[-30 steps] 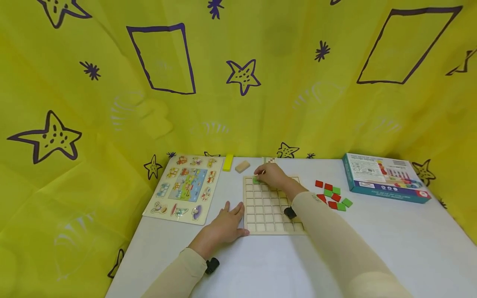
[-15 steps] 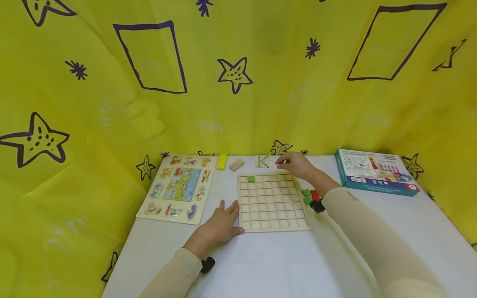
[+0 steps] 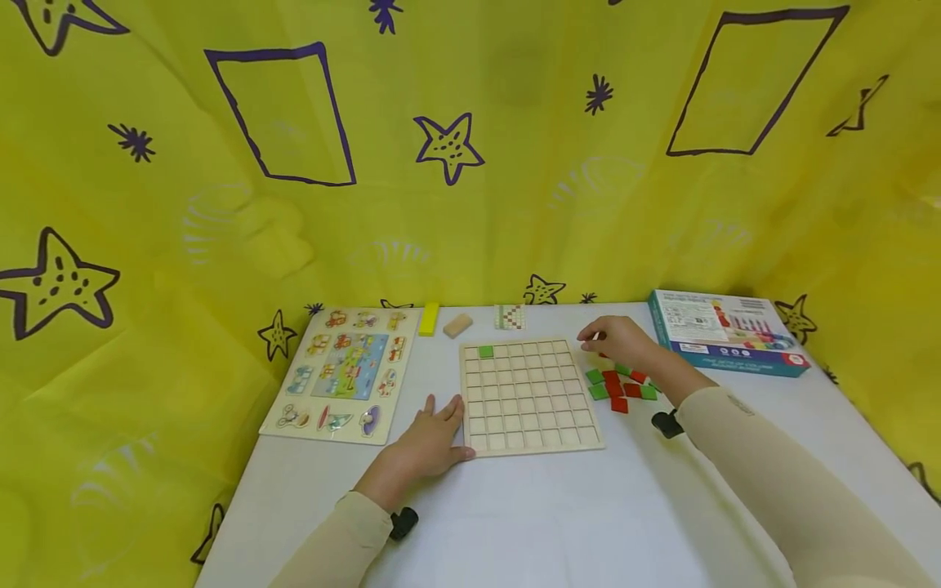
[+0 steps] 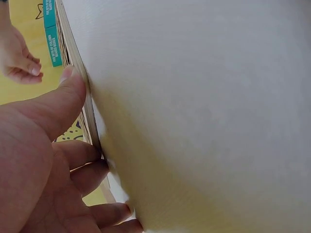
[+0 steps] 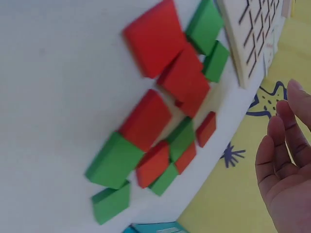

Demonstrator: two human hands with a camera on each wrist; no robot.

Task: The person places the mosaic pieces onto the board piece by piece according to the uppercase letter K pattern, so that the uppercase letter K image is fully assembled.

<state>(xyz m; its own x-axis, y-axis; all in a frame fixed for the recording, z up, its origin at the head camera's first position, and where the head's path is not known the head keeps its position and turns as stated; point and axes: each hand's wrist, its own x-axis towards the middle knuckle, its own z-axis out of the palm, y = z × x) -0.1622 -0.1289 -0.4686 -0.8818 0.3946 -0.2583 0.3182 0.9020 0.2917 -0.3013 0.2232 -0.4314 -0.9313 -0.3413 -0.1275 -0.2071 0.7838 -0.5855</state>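
Note:
A wooden grid board [image 3: 532, 400] lies on the white table, with one green tile [image 3: 486, 352] in a cell of its far row, near the left corner. Against the board's left edge rests my left hand [image 3: 422, 441]; the left wrist view shows its thumb and fingers touching the rim. To the right of the board, my right hand [image 3: 617, 341] hovers above several loose tiles, among them a red tile [image 5: 146, 121] and a green tile [image 5: 115, 160]. Its fingers are loosely bent, and nothing shows between them in the right wrist view.
A picture puzzle board [image 3: 279, 426] lies at left. Along the back are a yellow block [image 3: 429, 319], a wooden block [image 3: 457, 326] and a small pattern card [image 3: 510, 317]. Behind the loose tiles, at right, lies a flat toy box [image 3: 728, 331]. A yellow curtain [image 3: 507, 220] hangs behind.
My right hand has left the green tile in the board's far-left cell and moved right, over the loose tiles. The left hand keeps its place at the board's edge.

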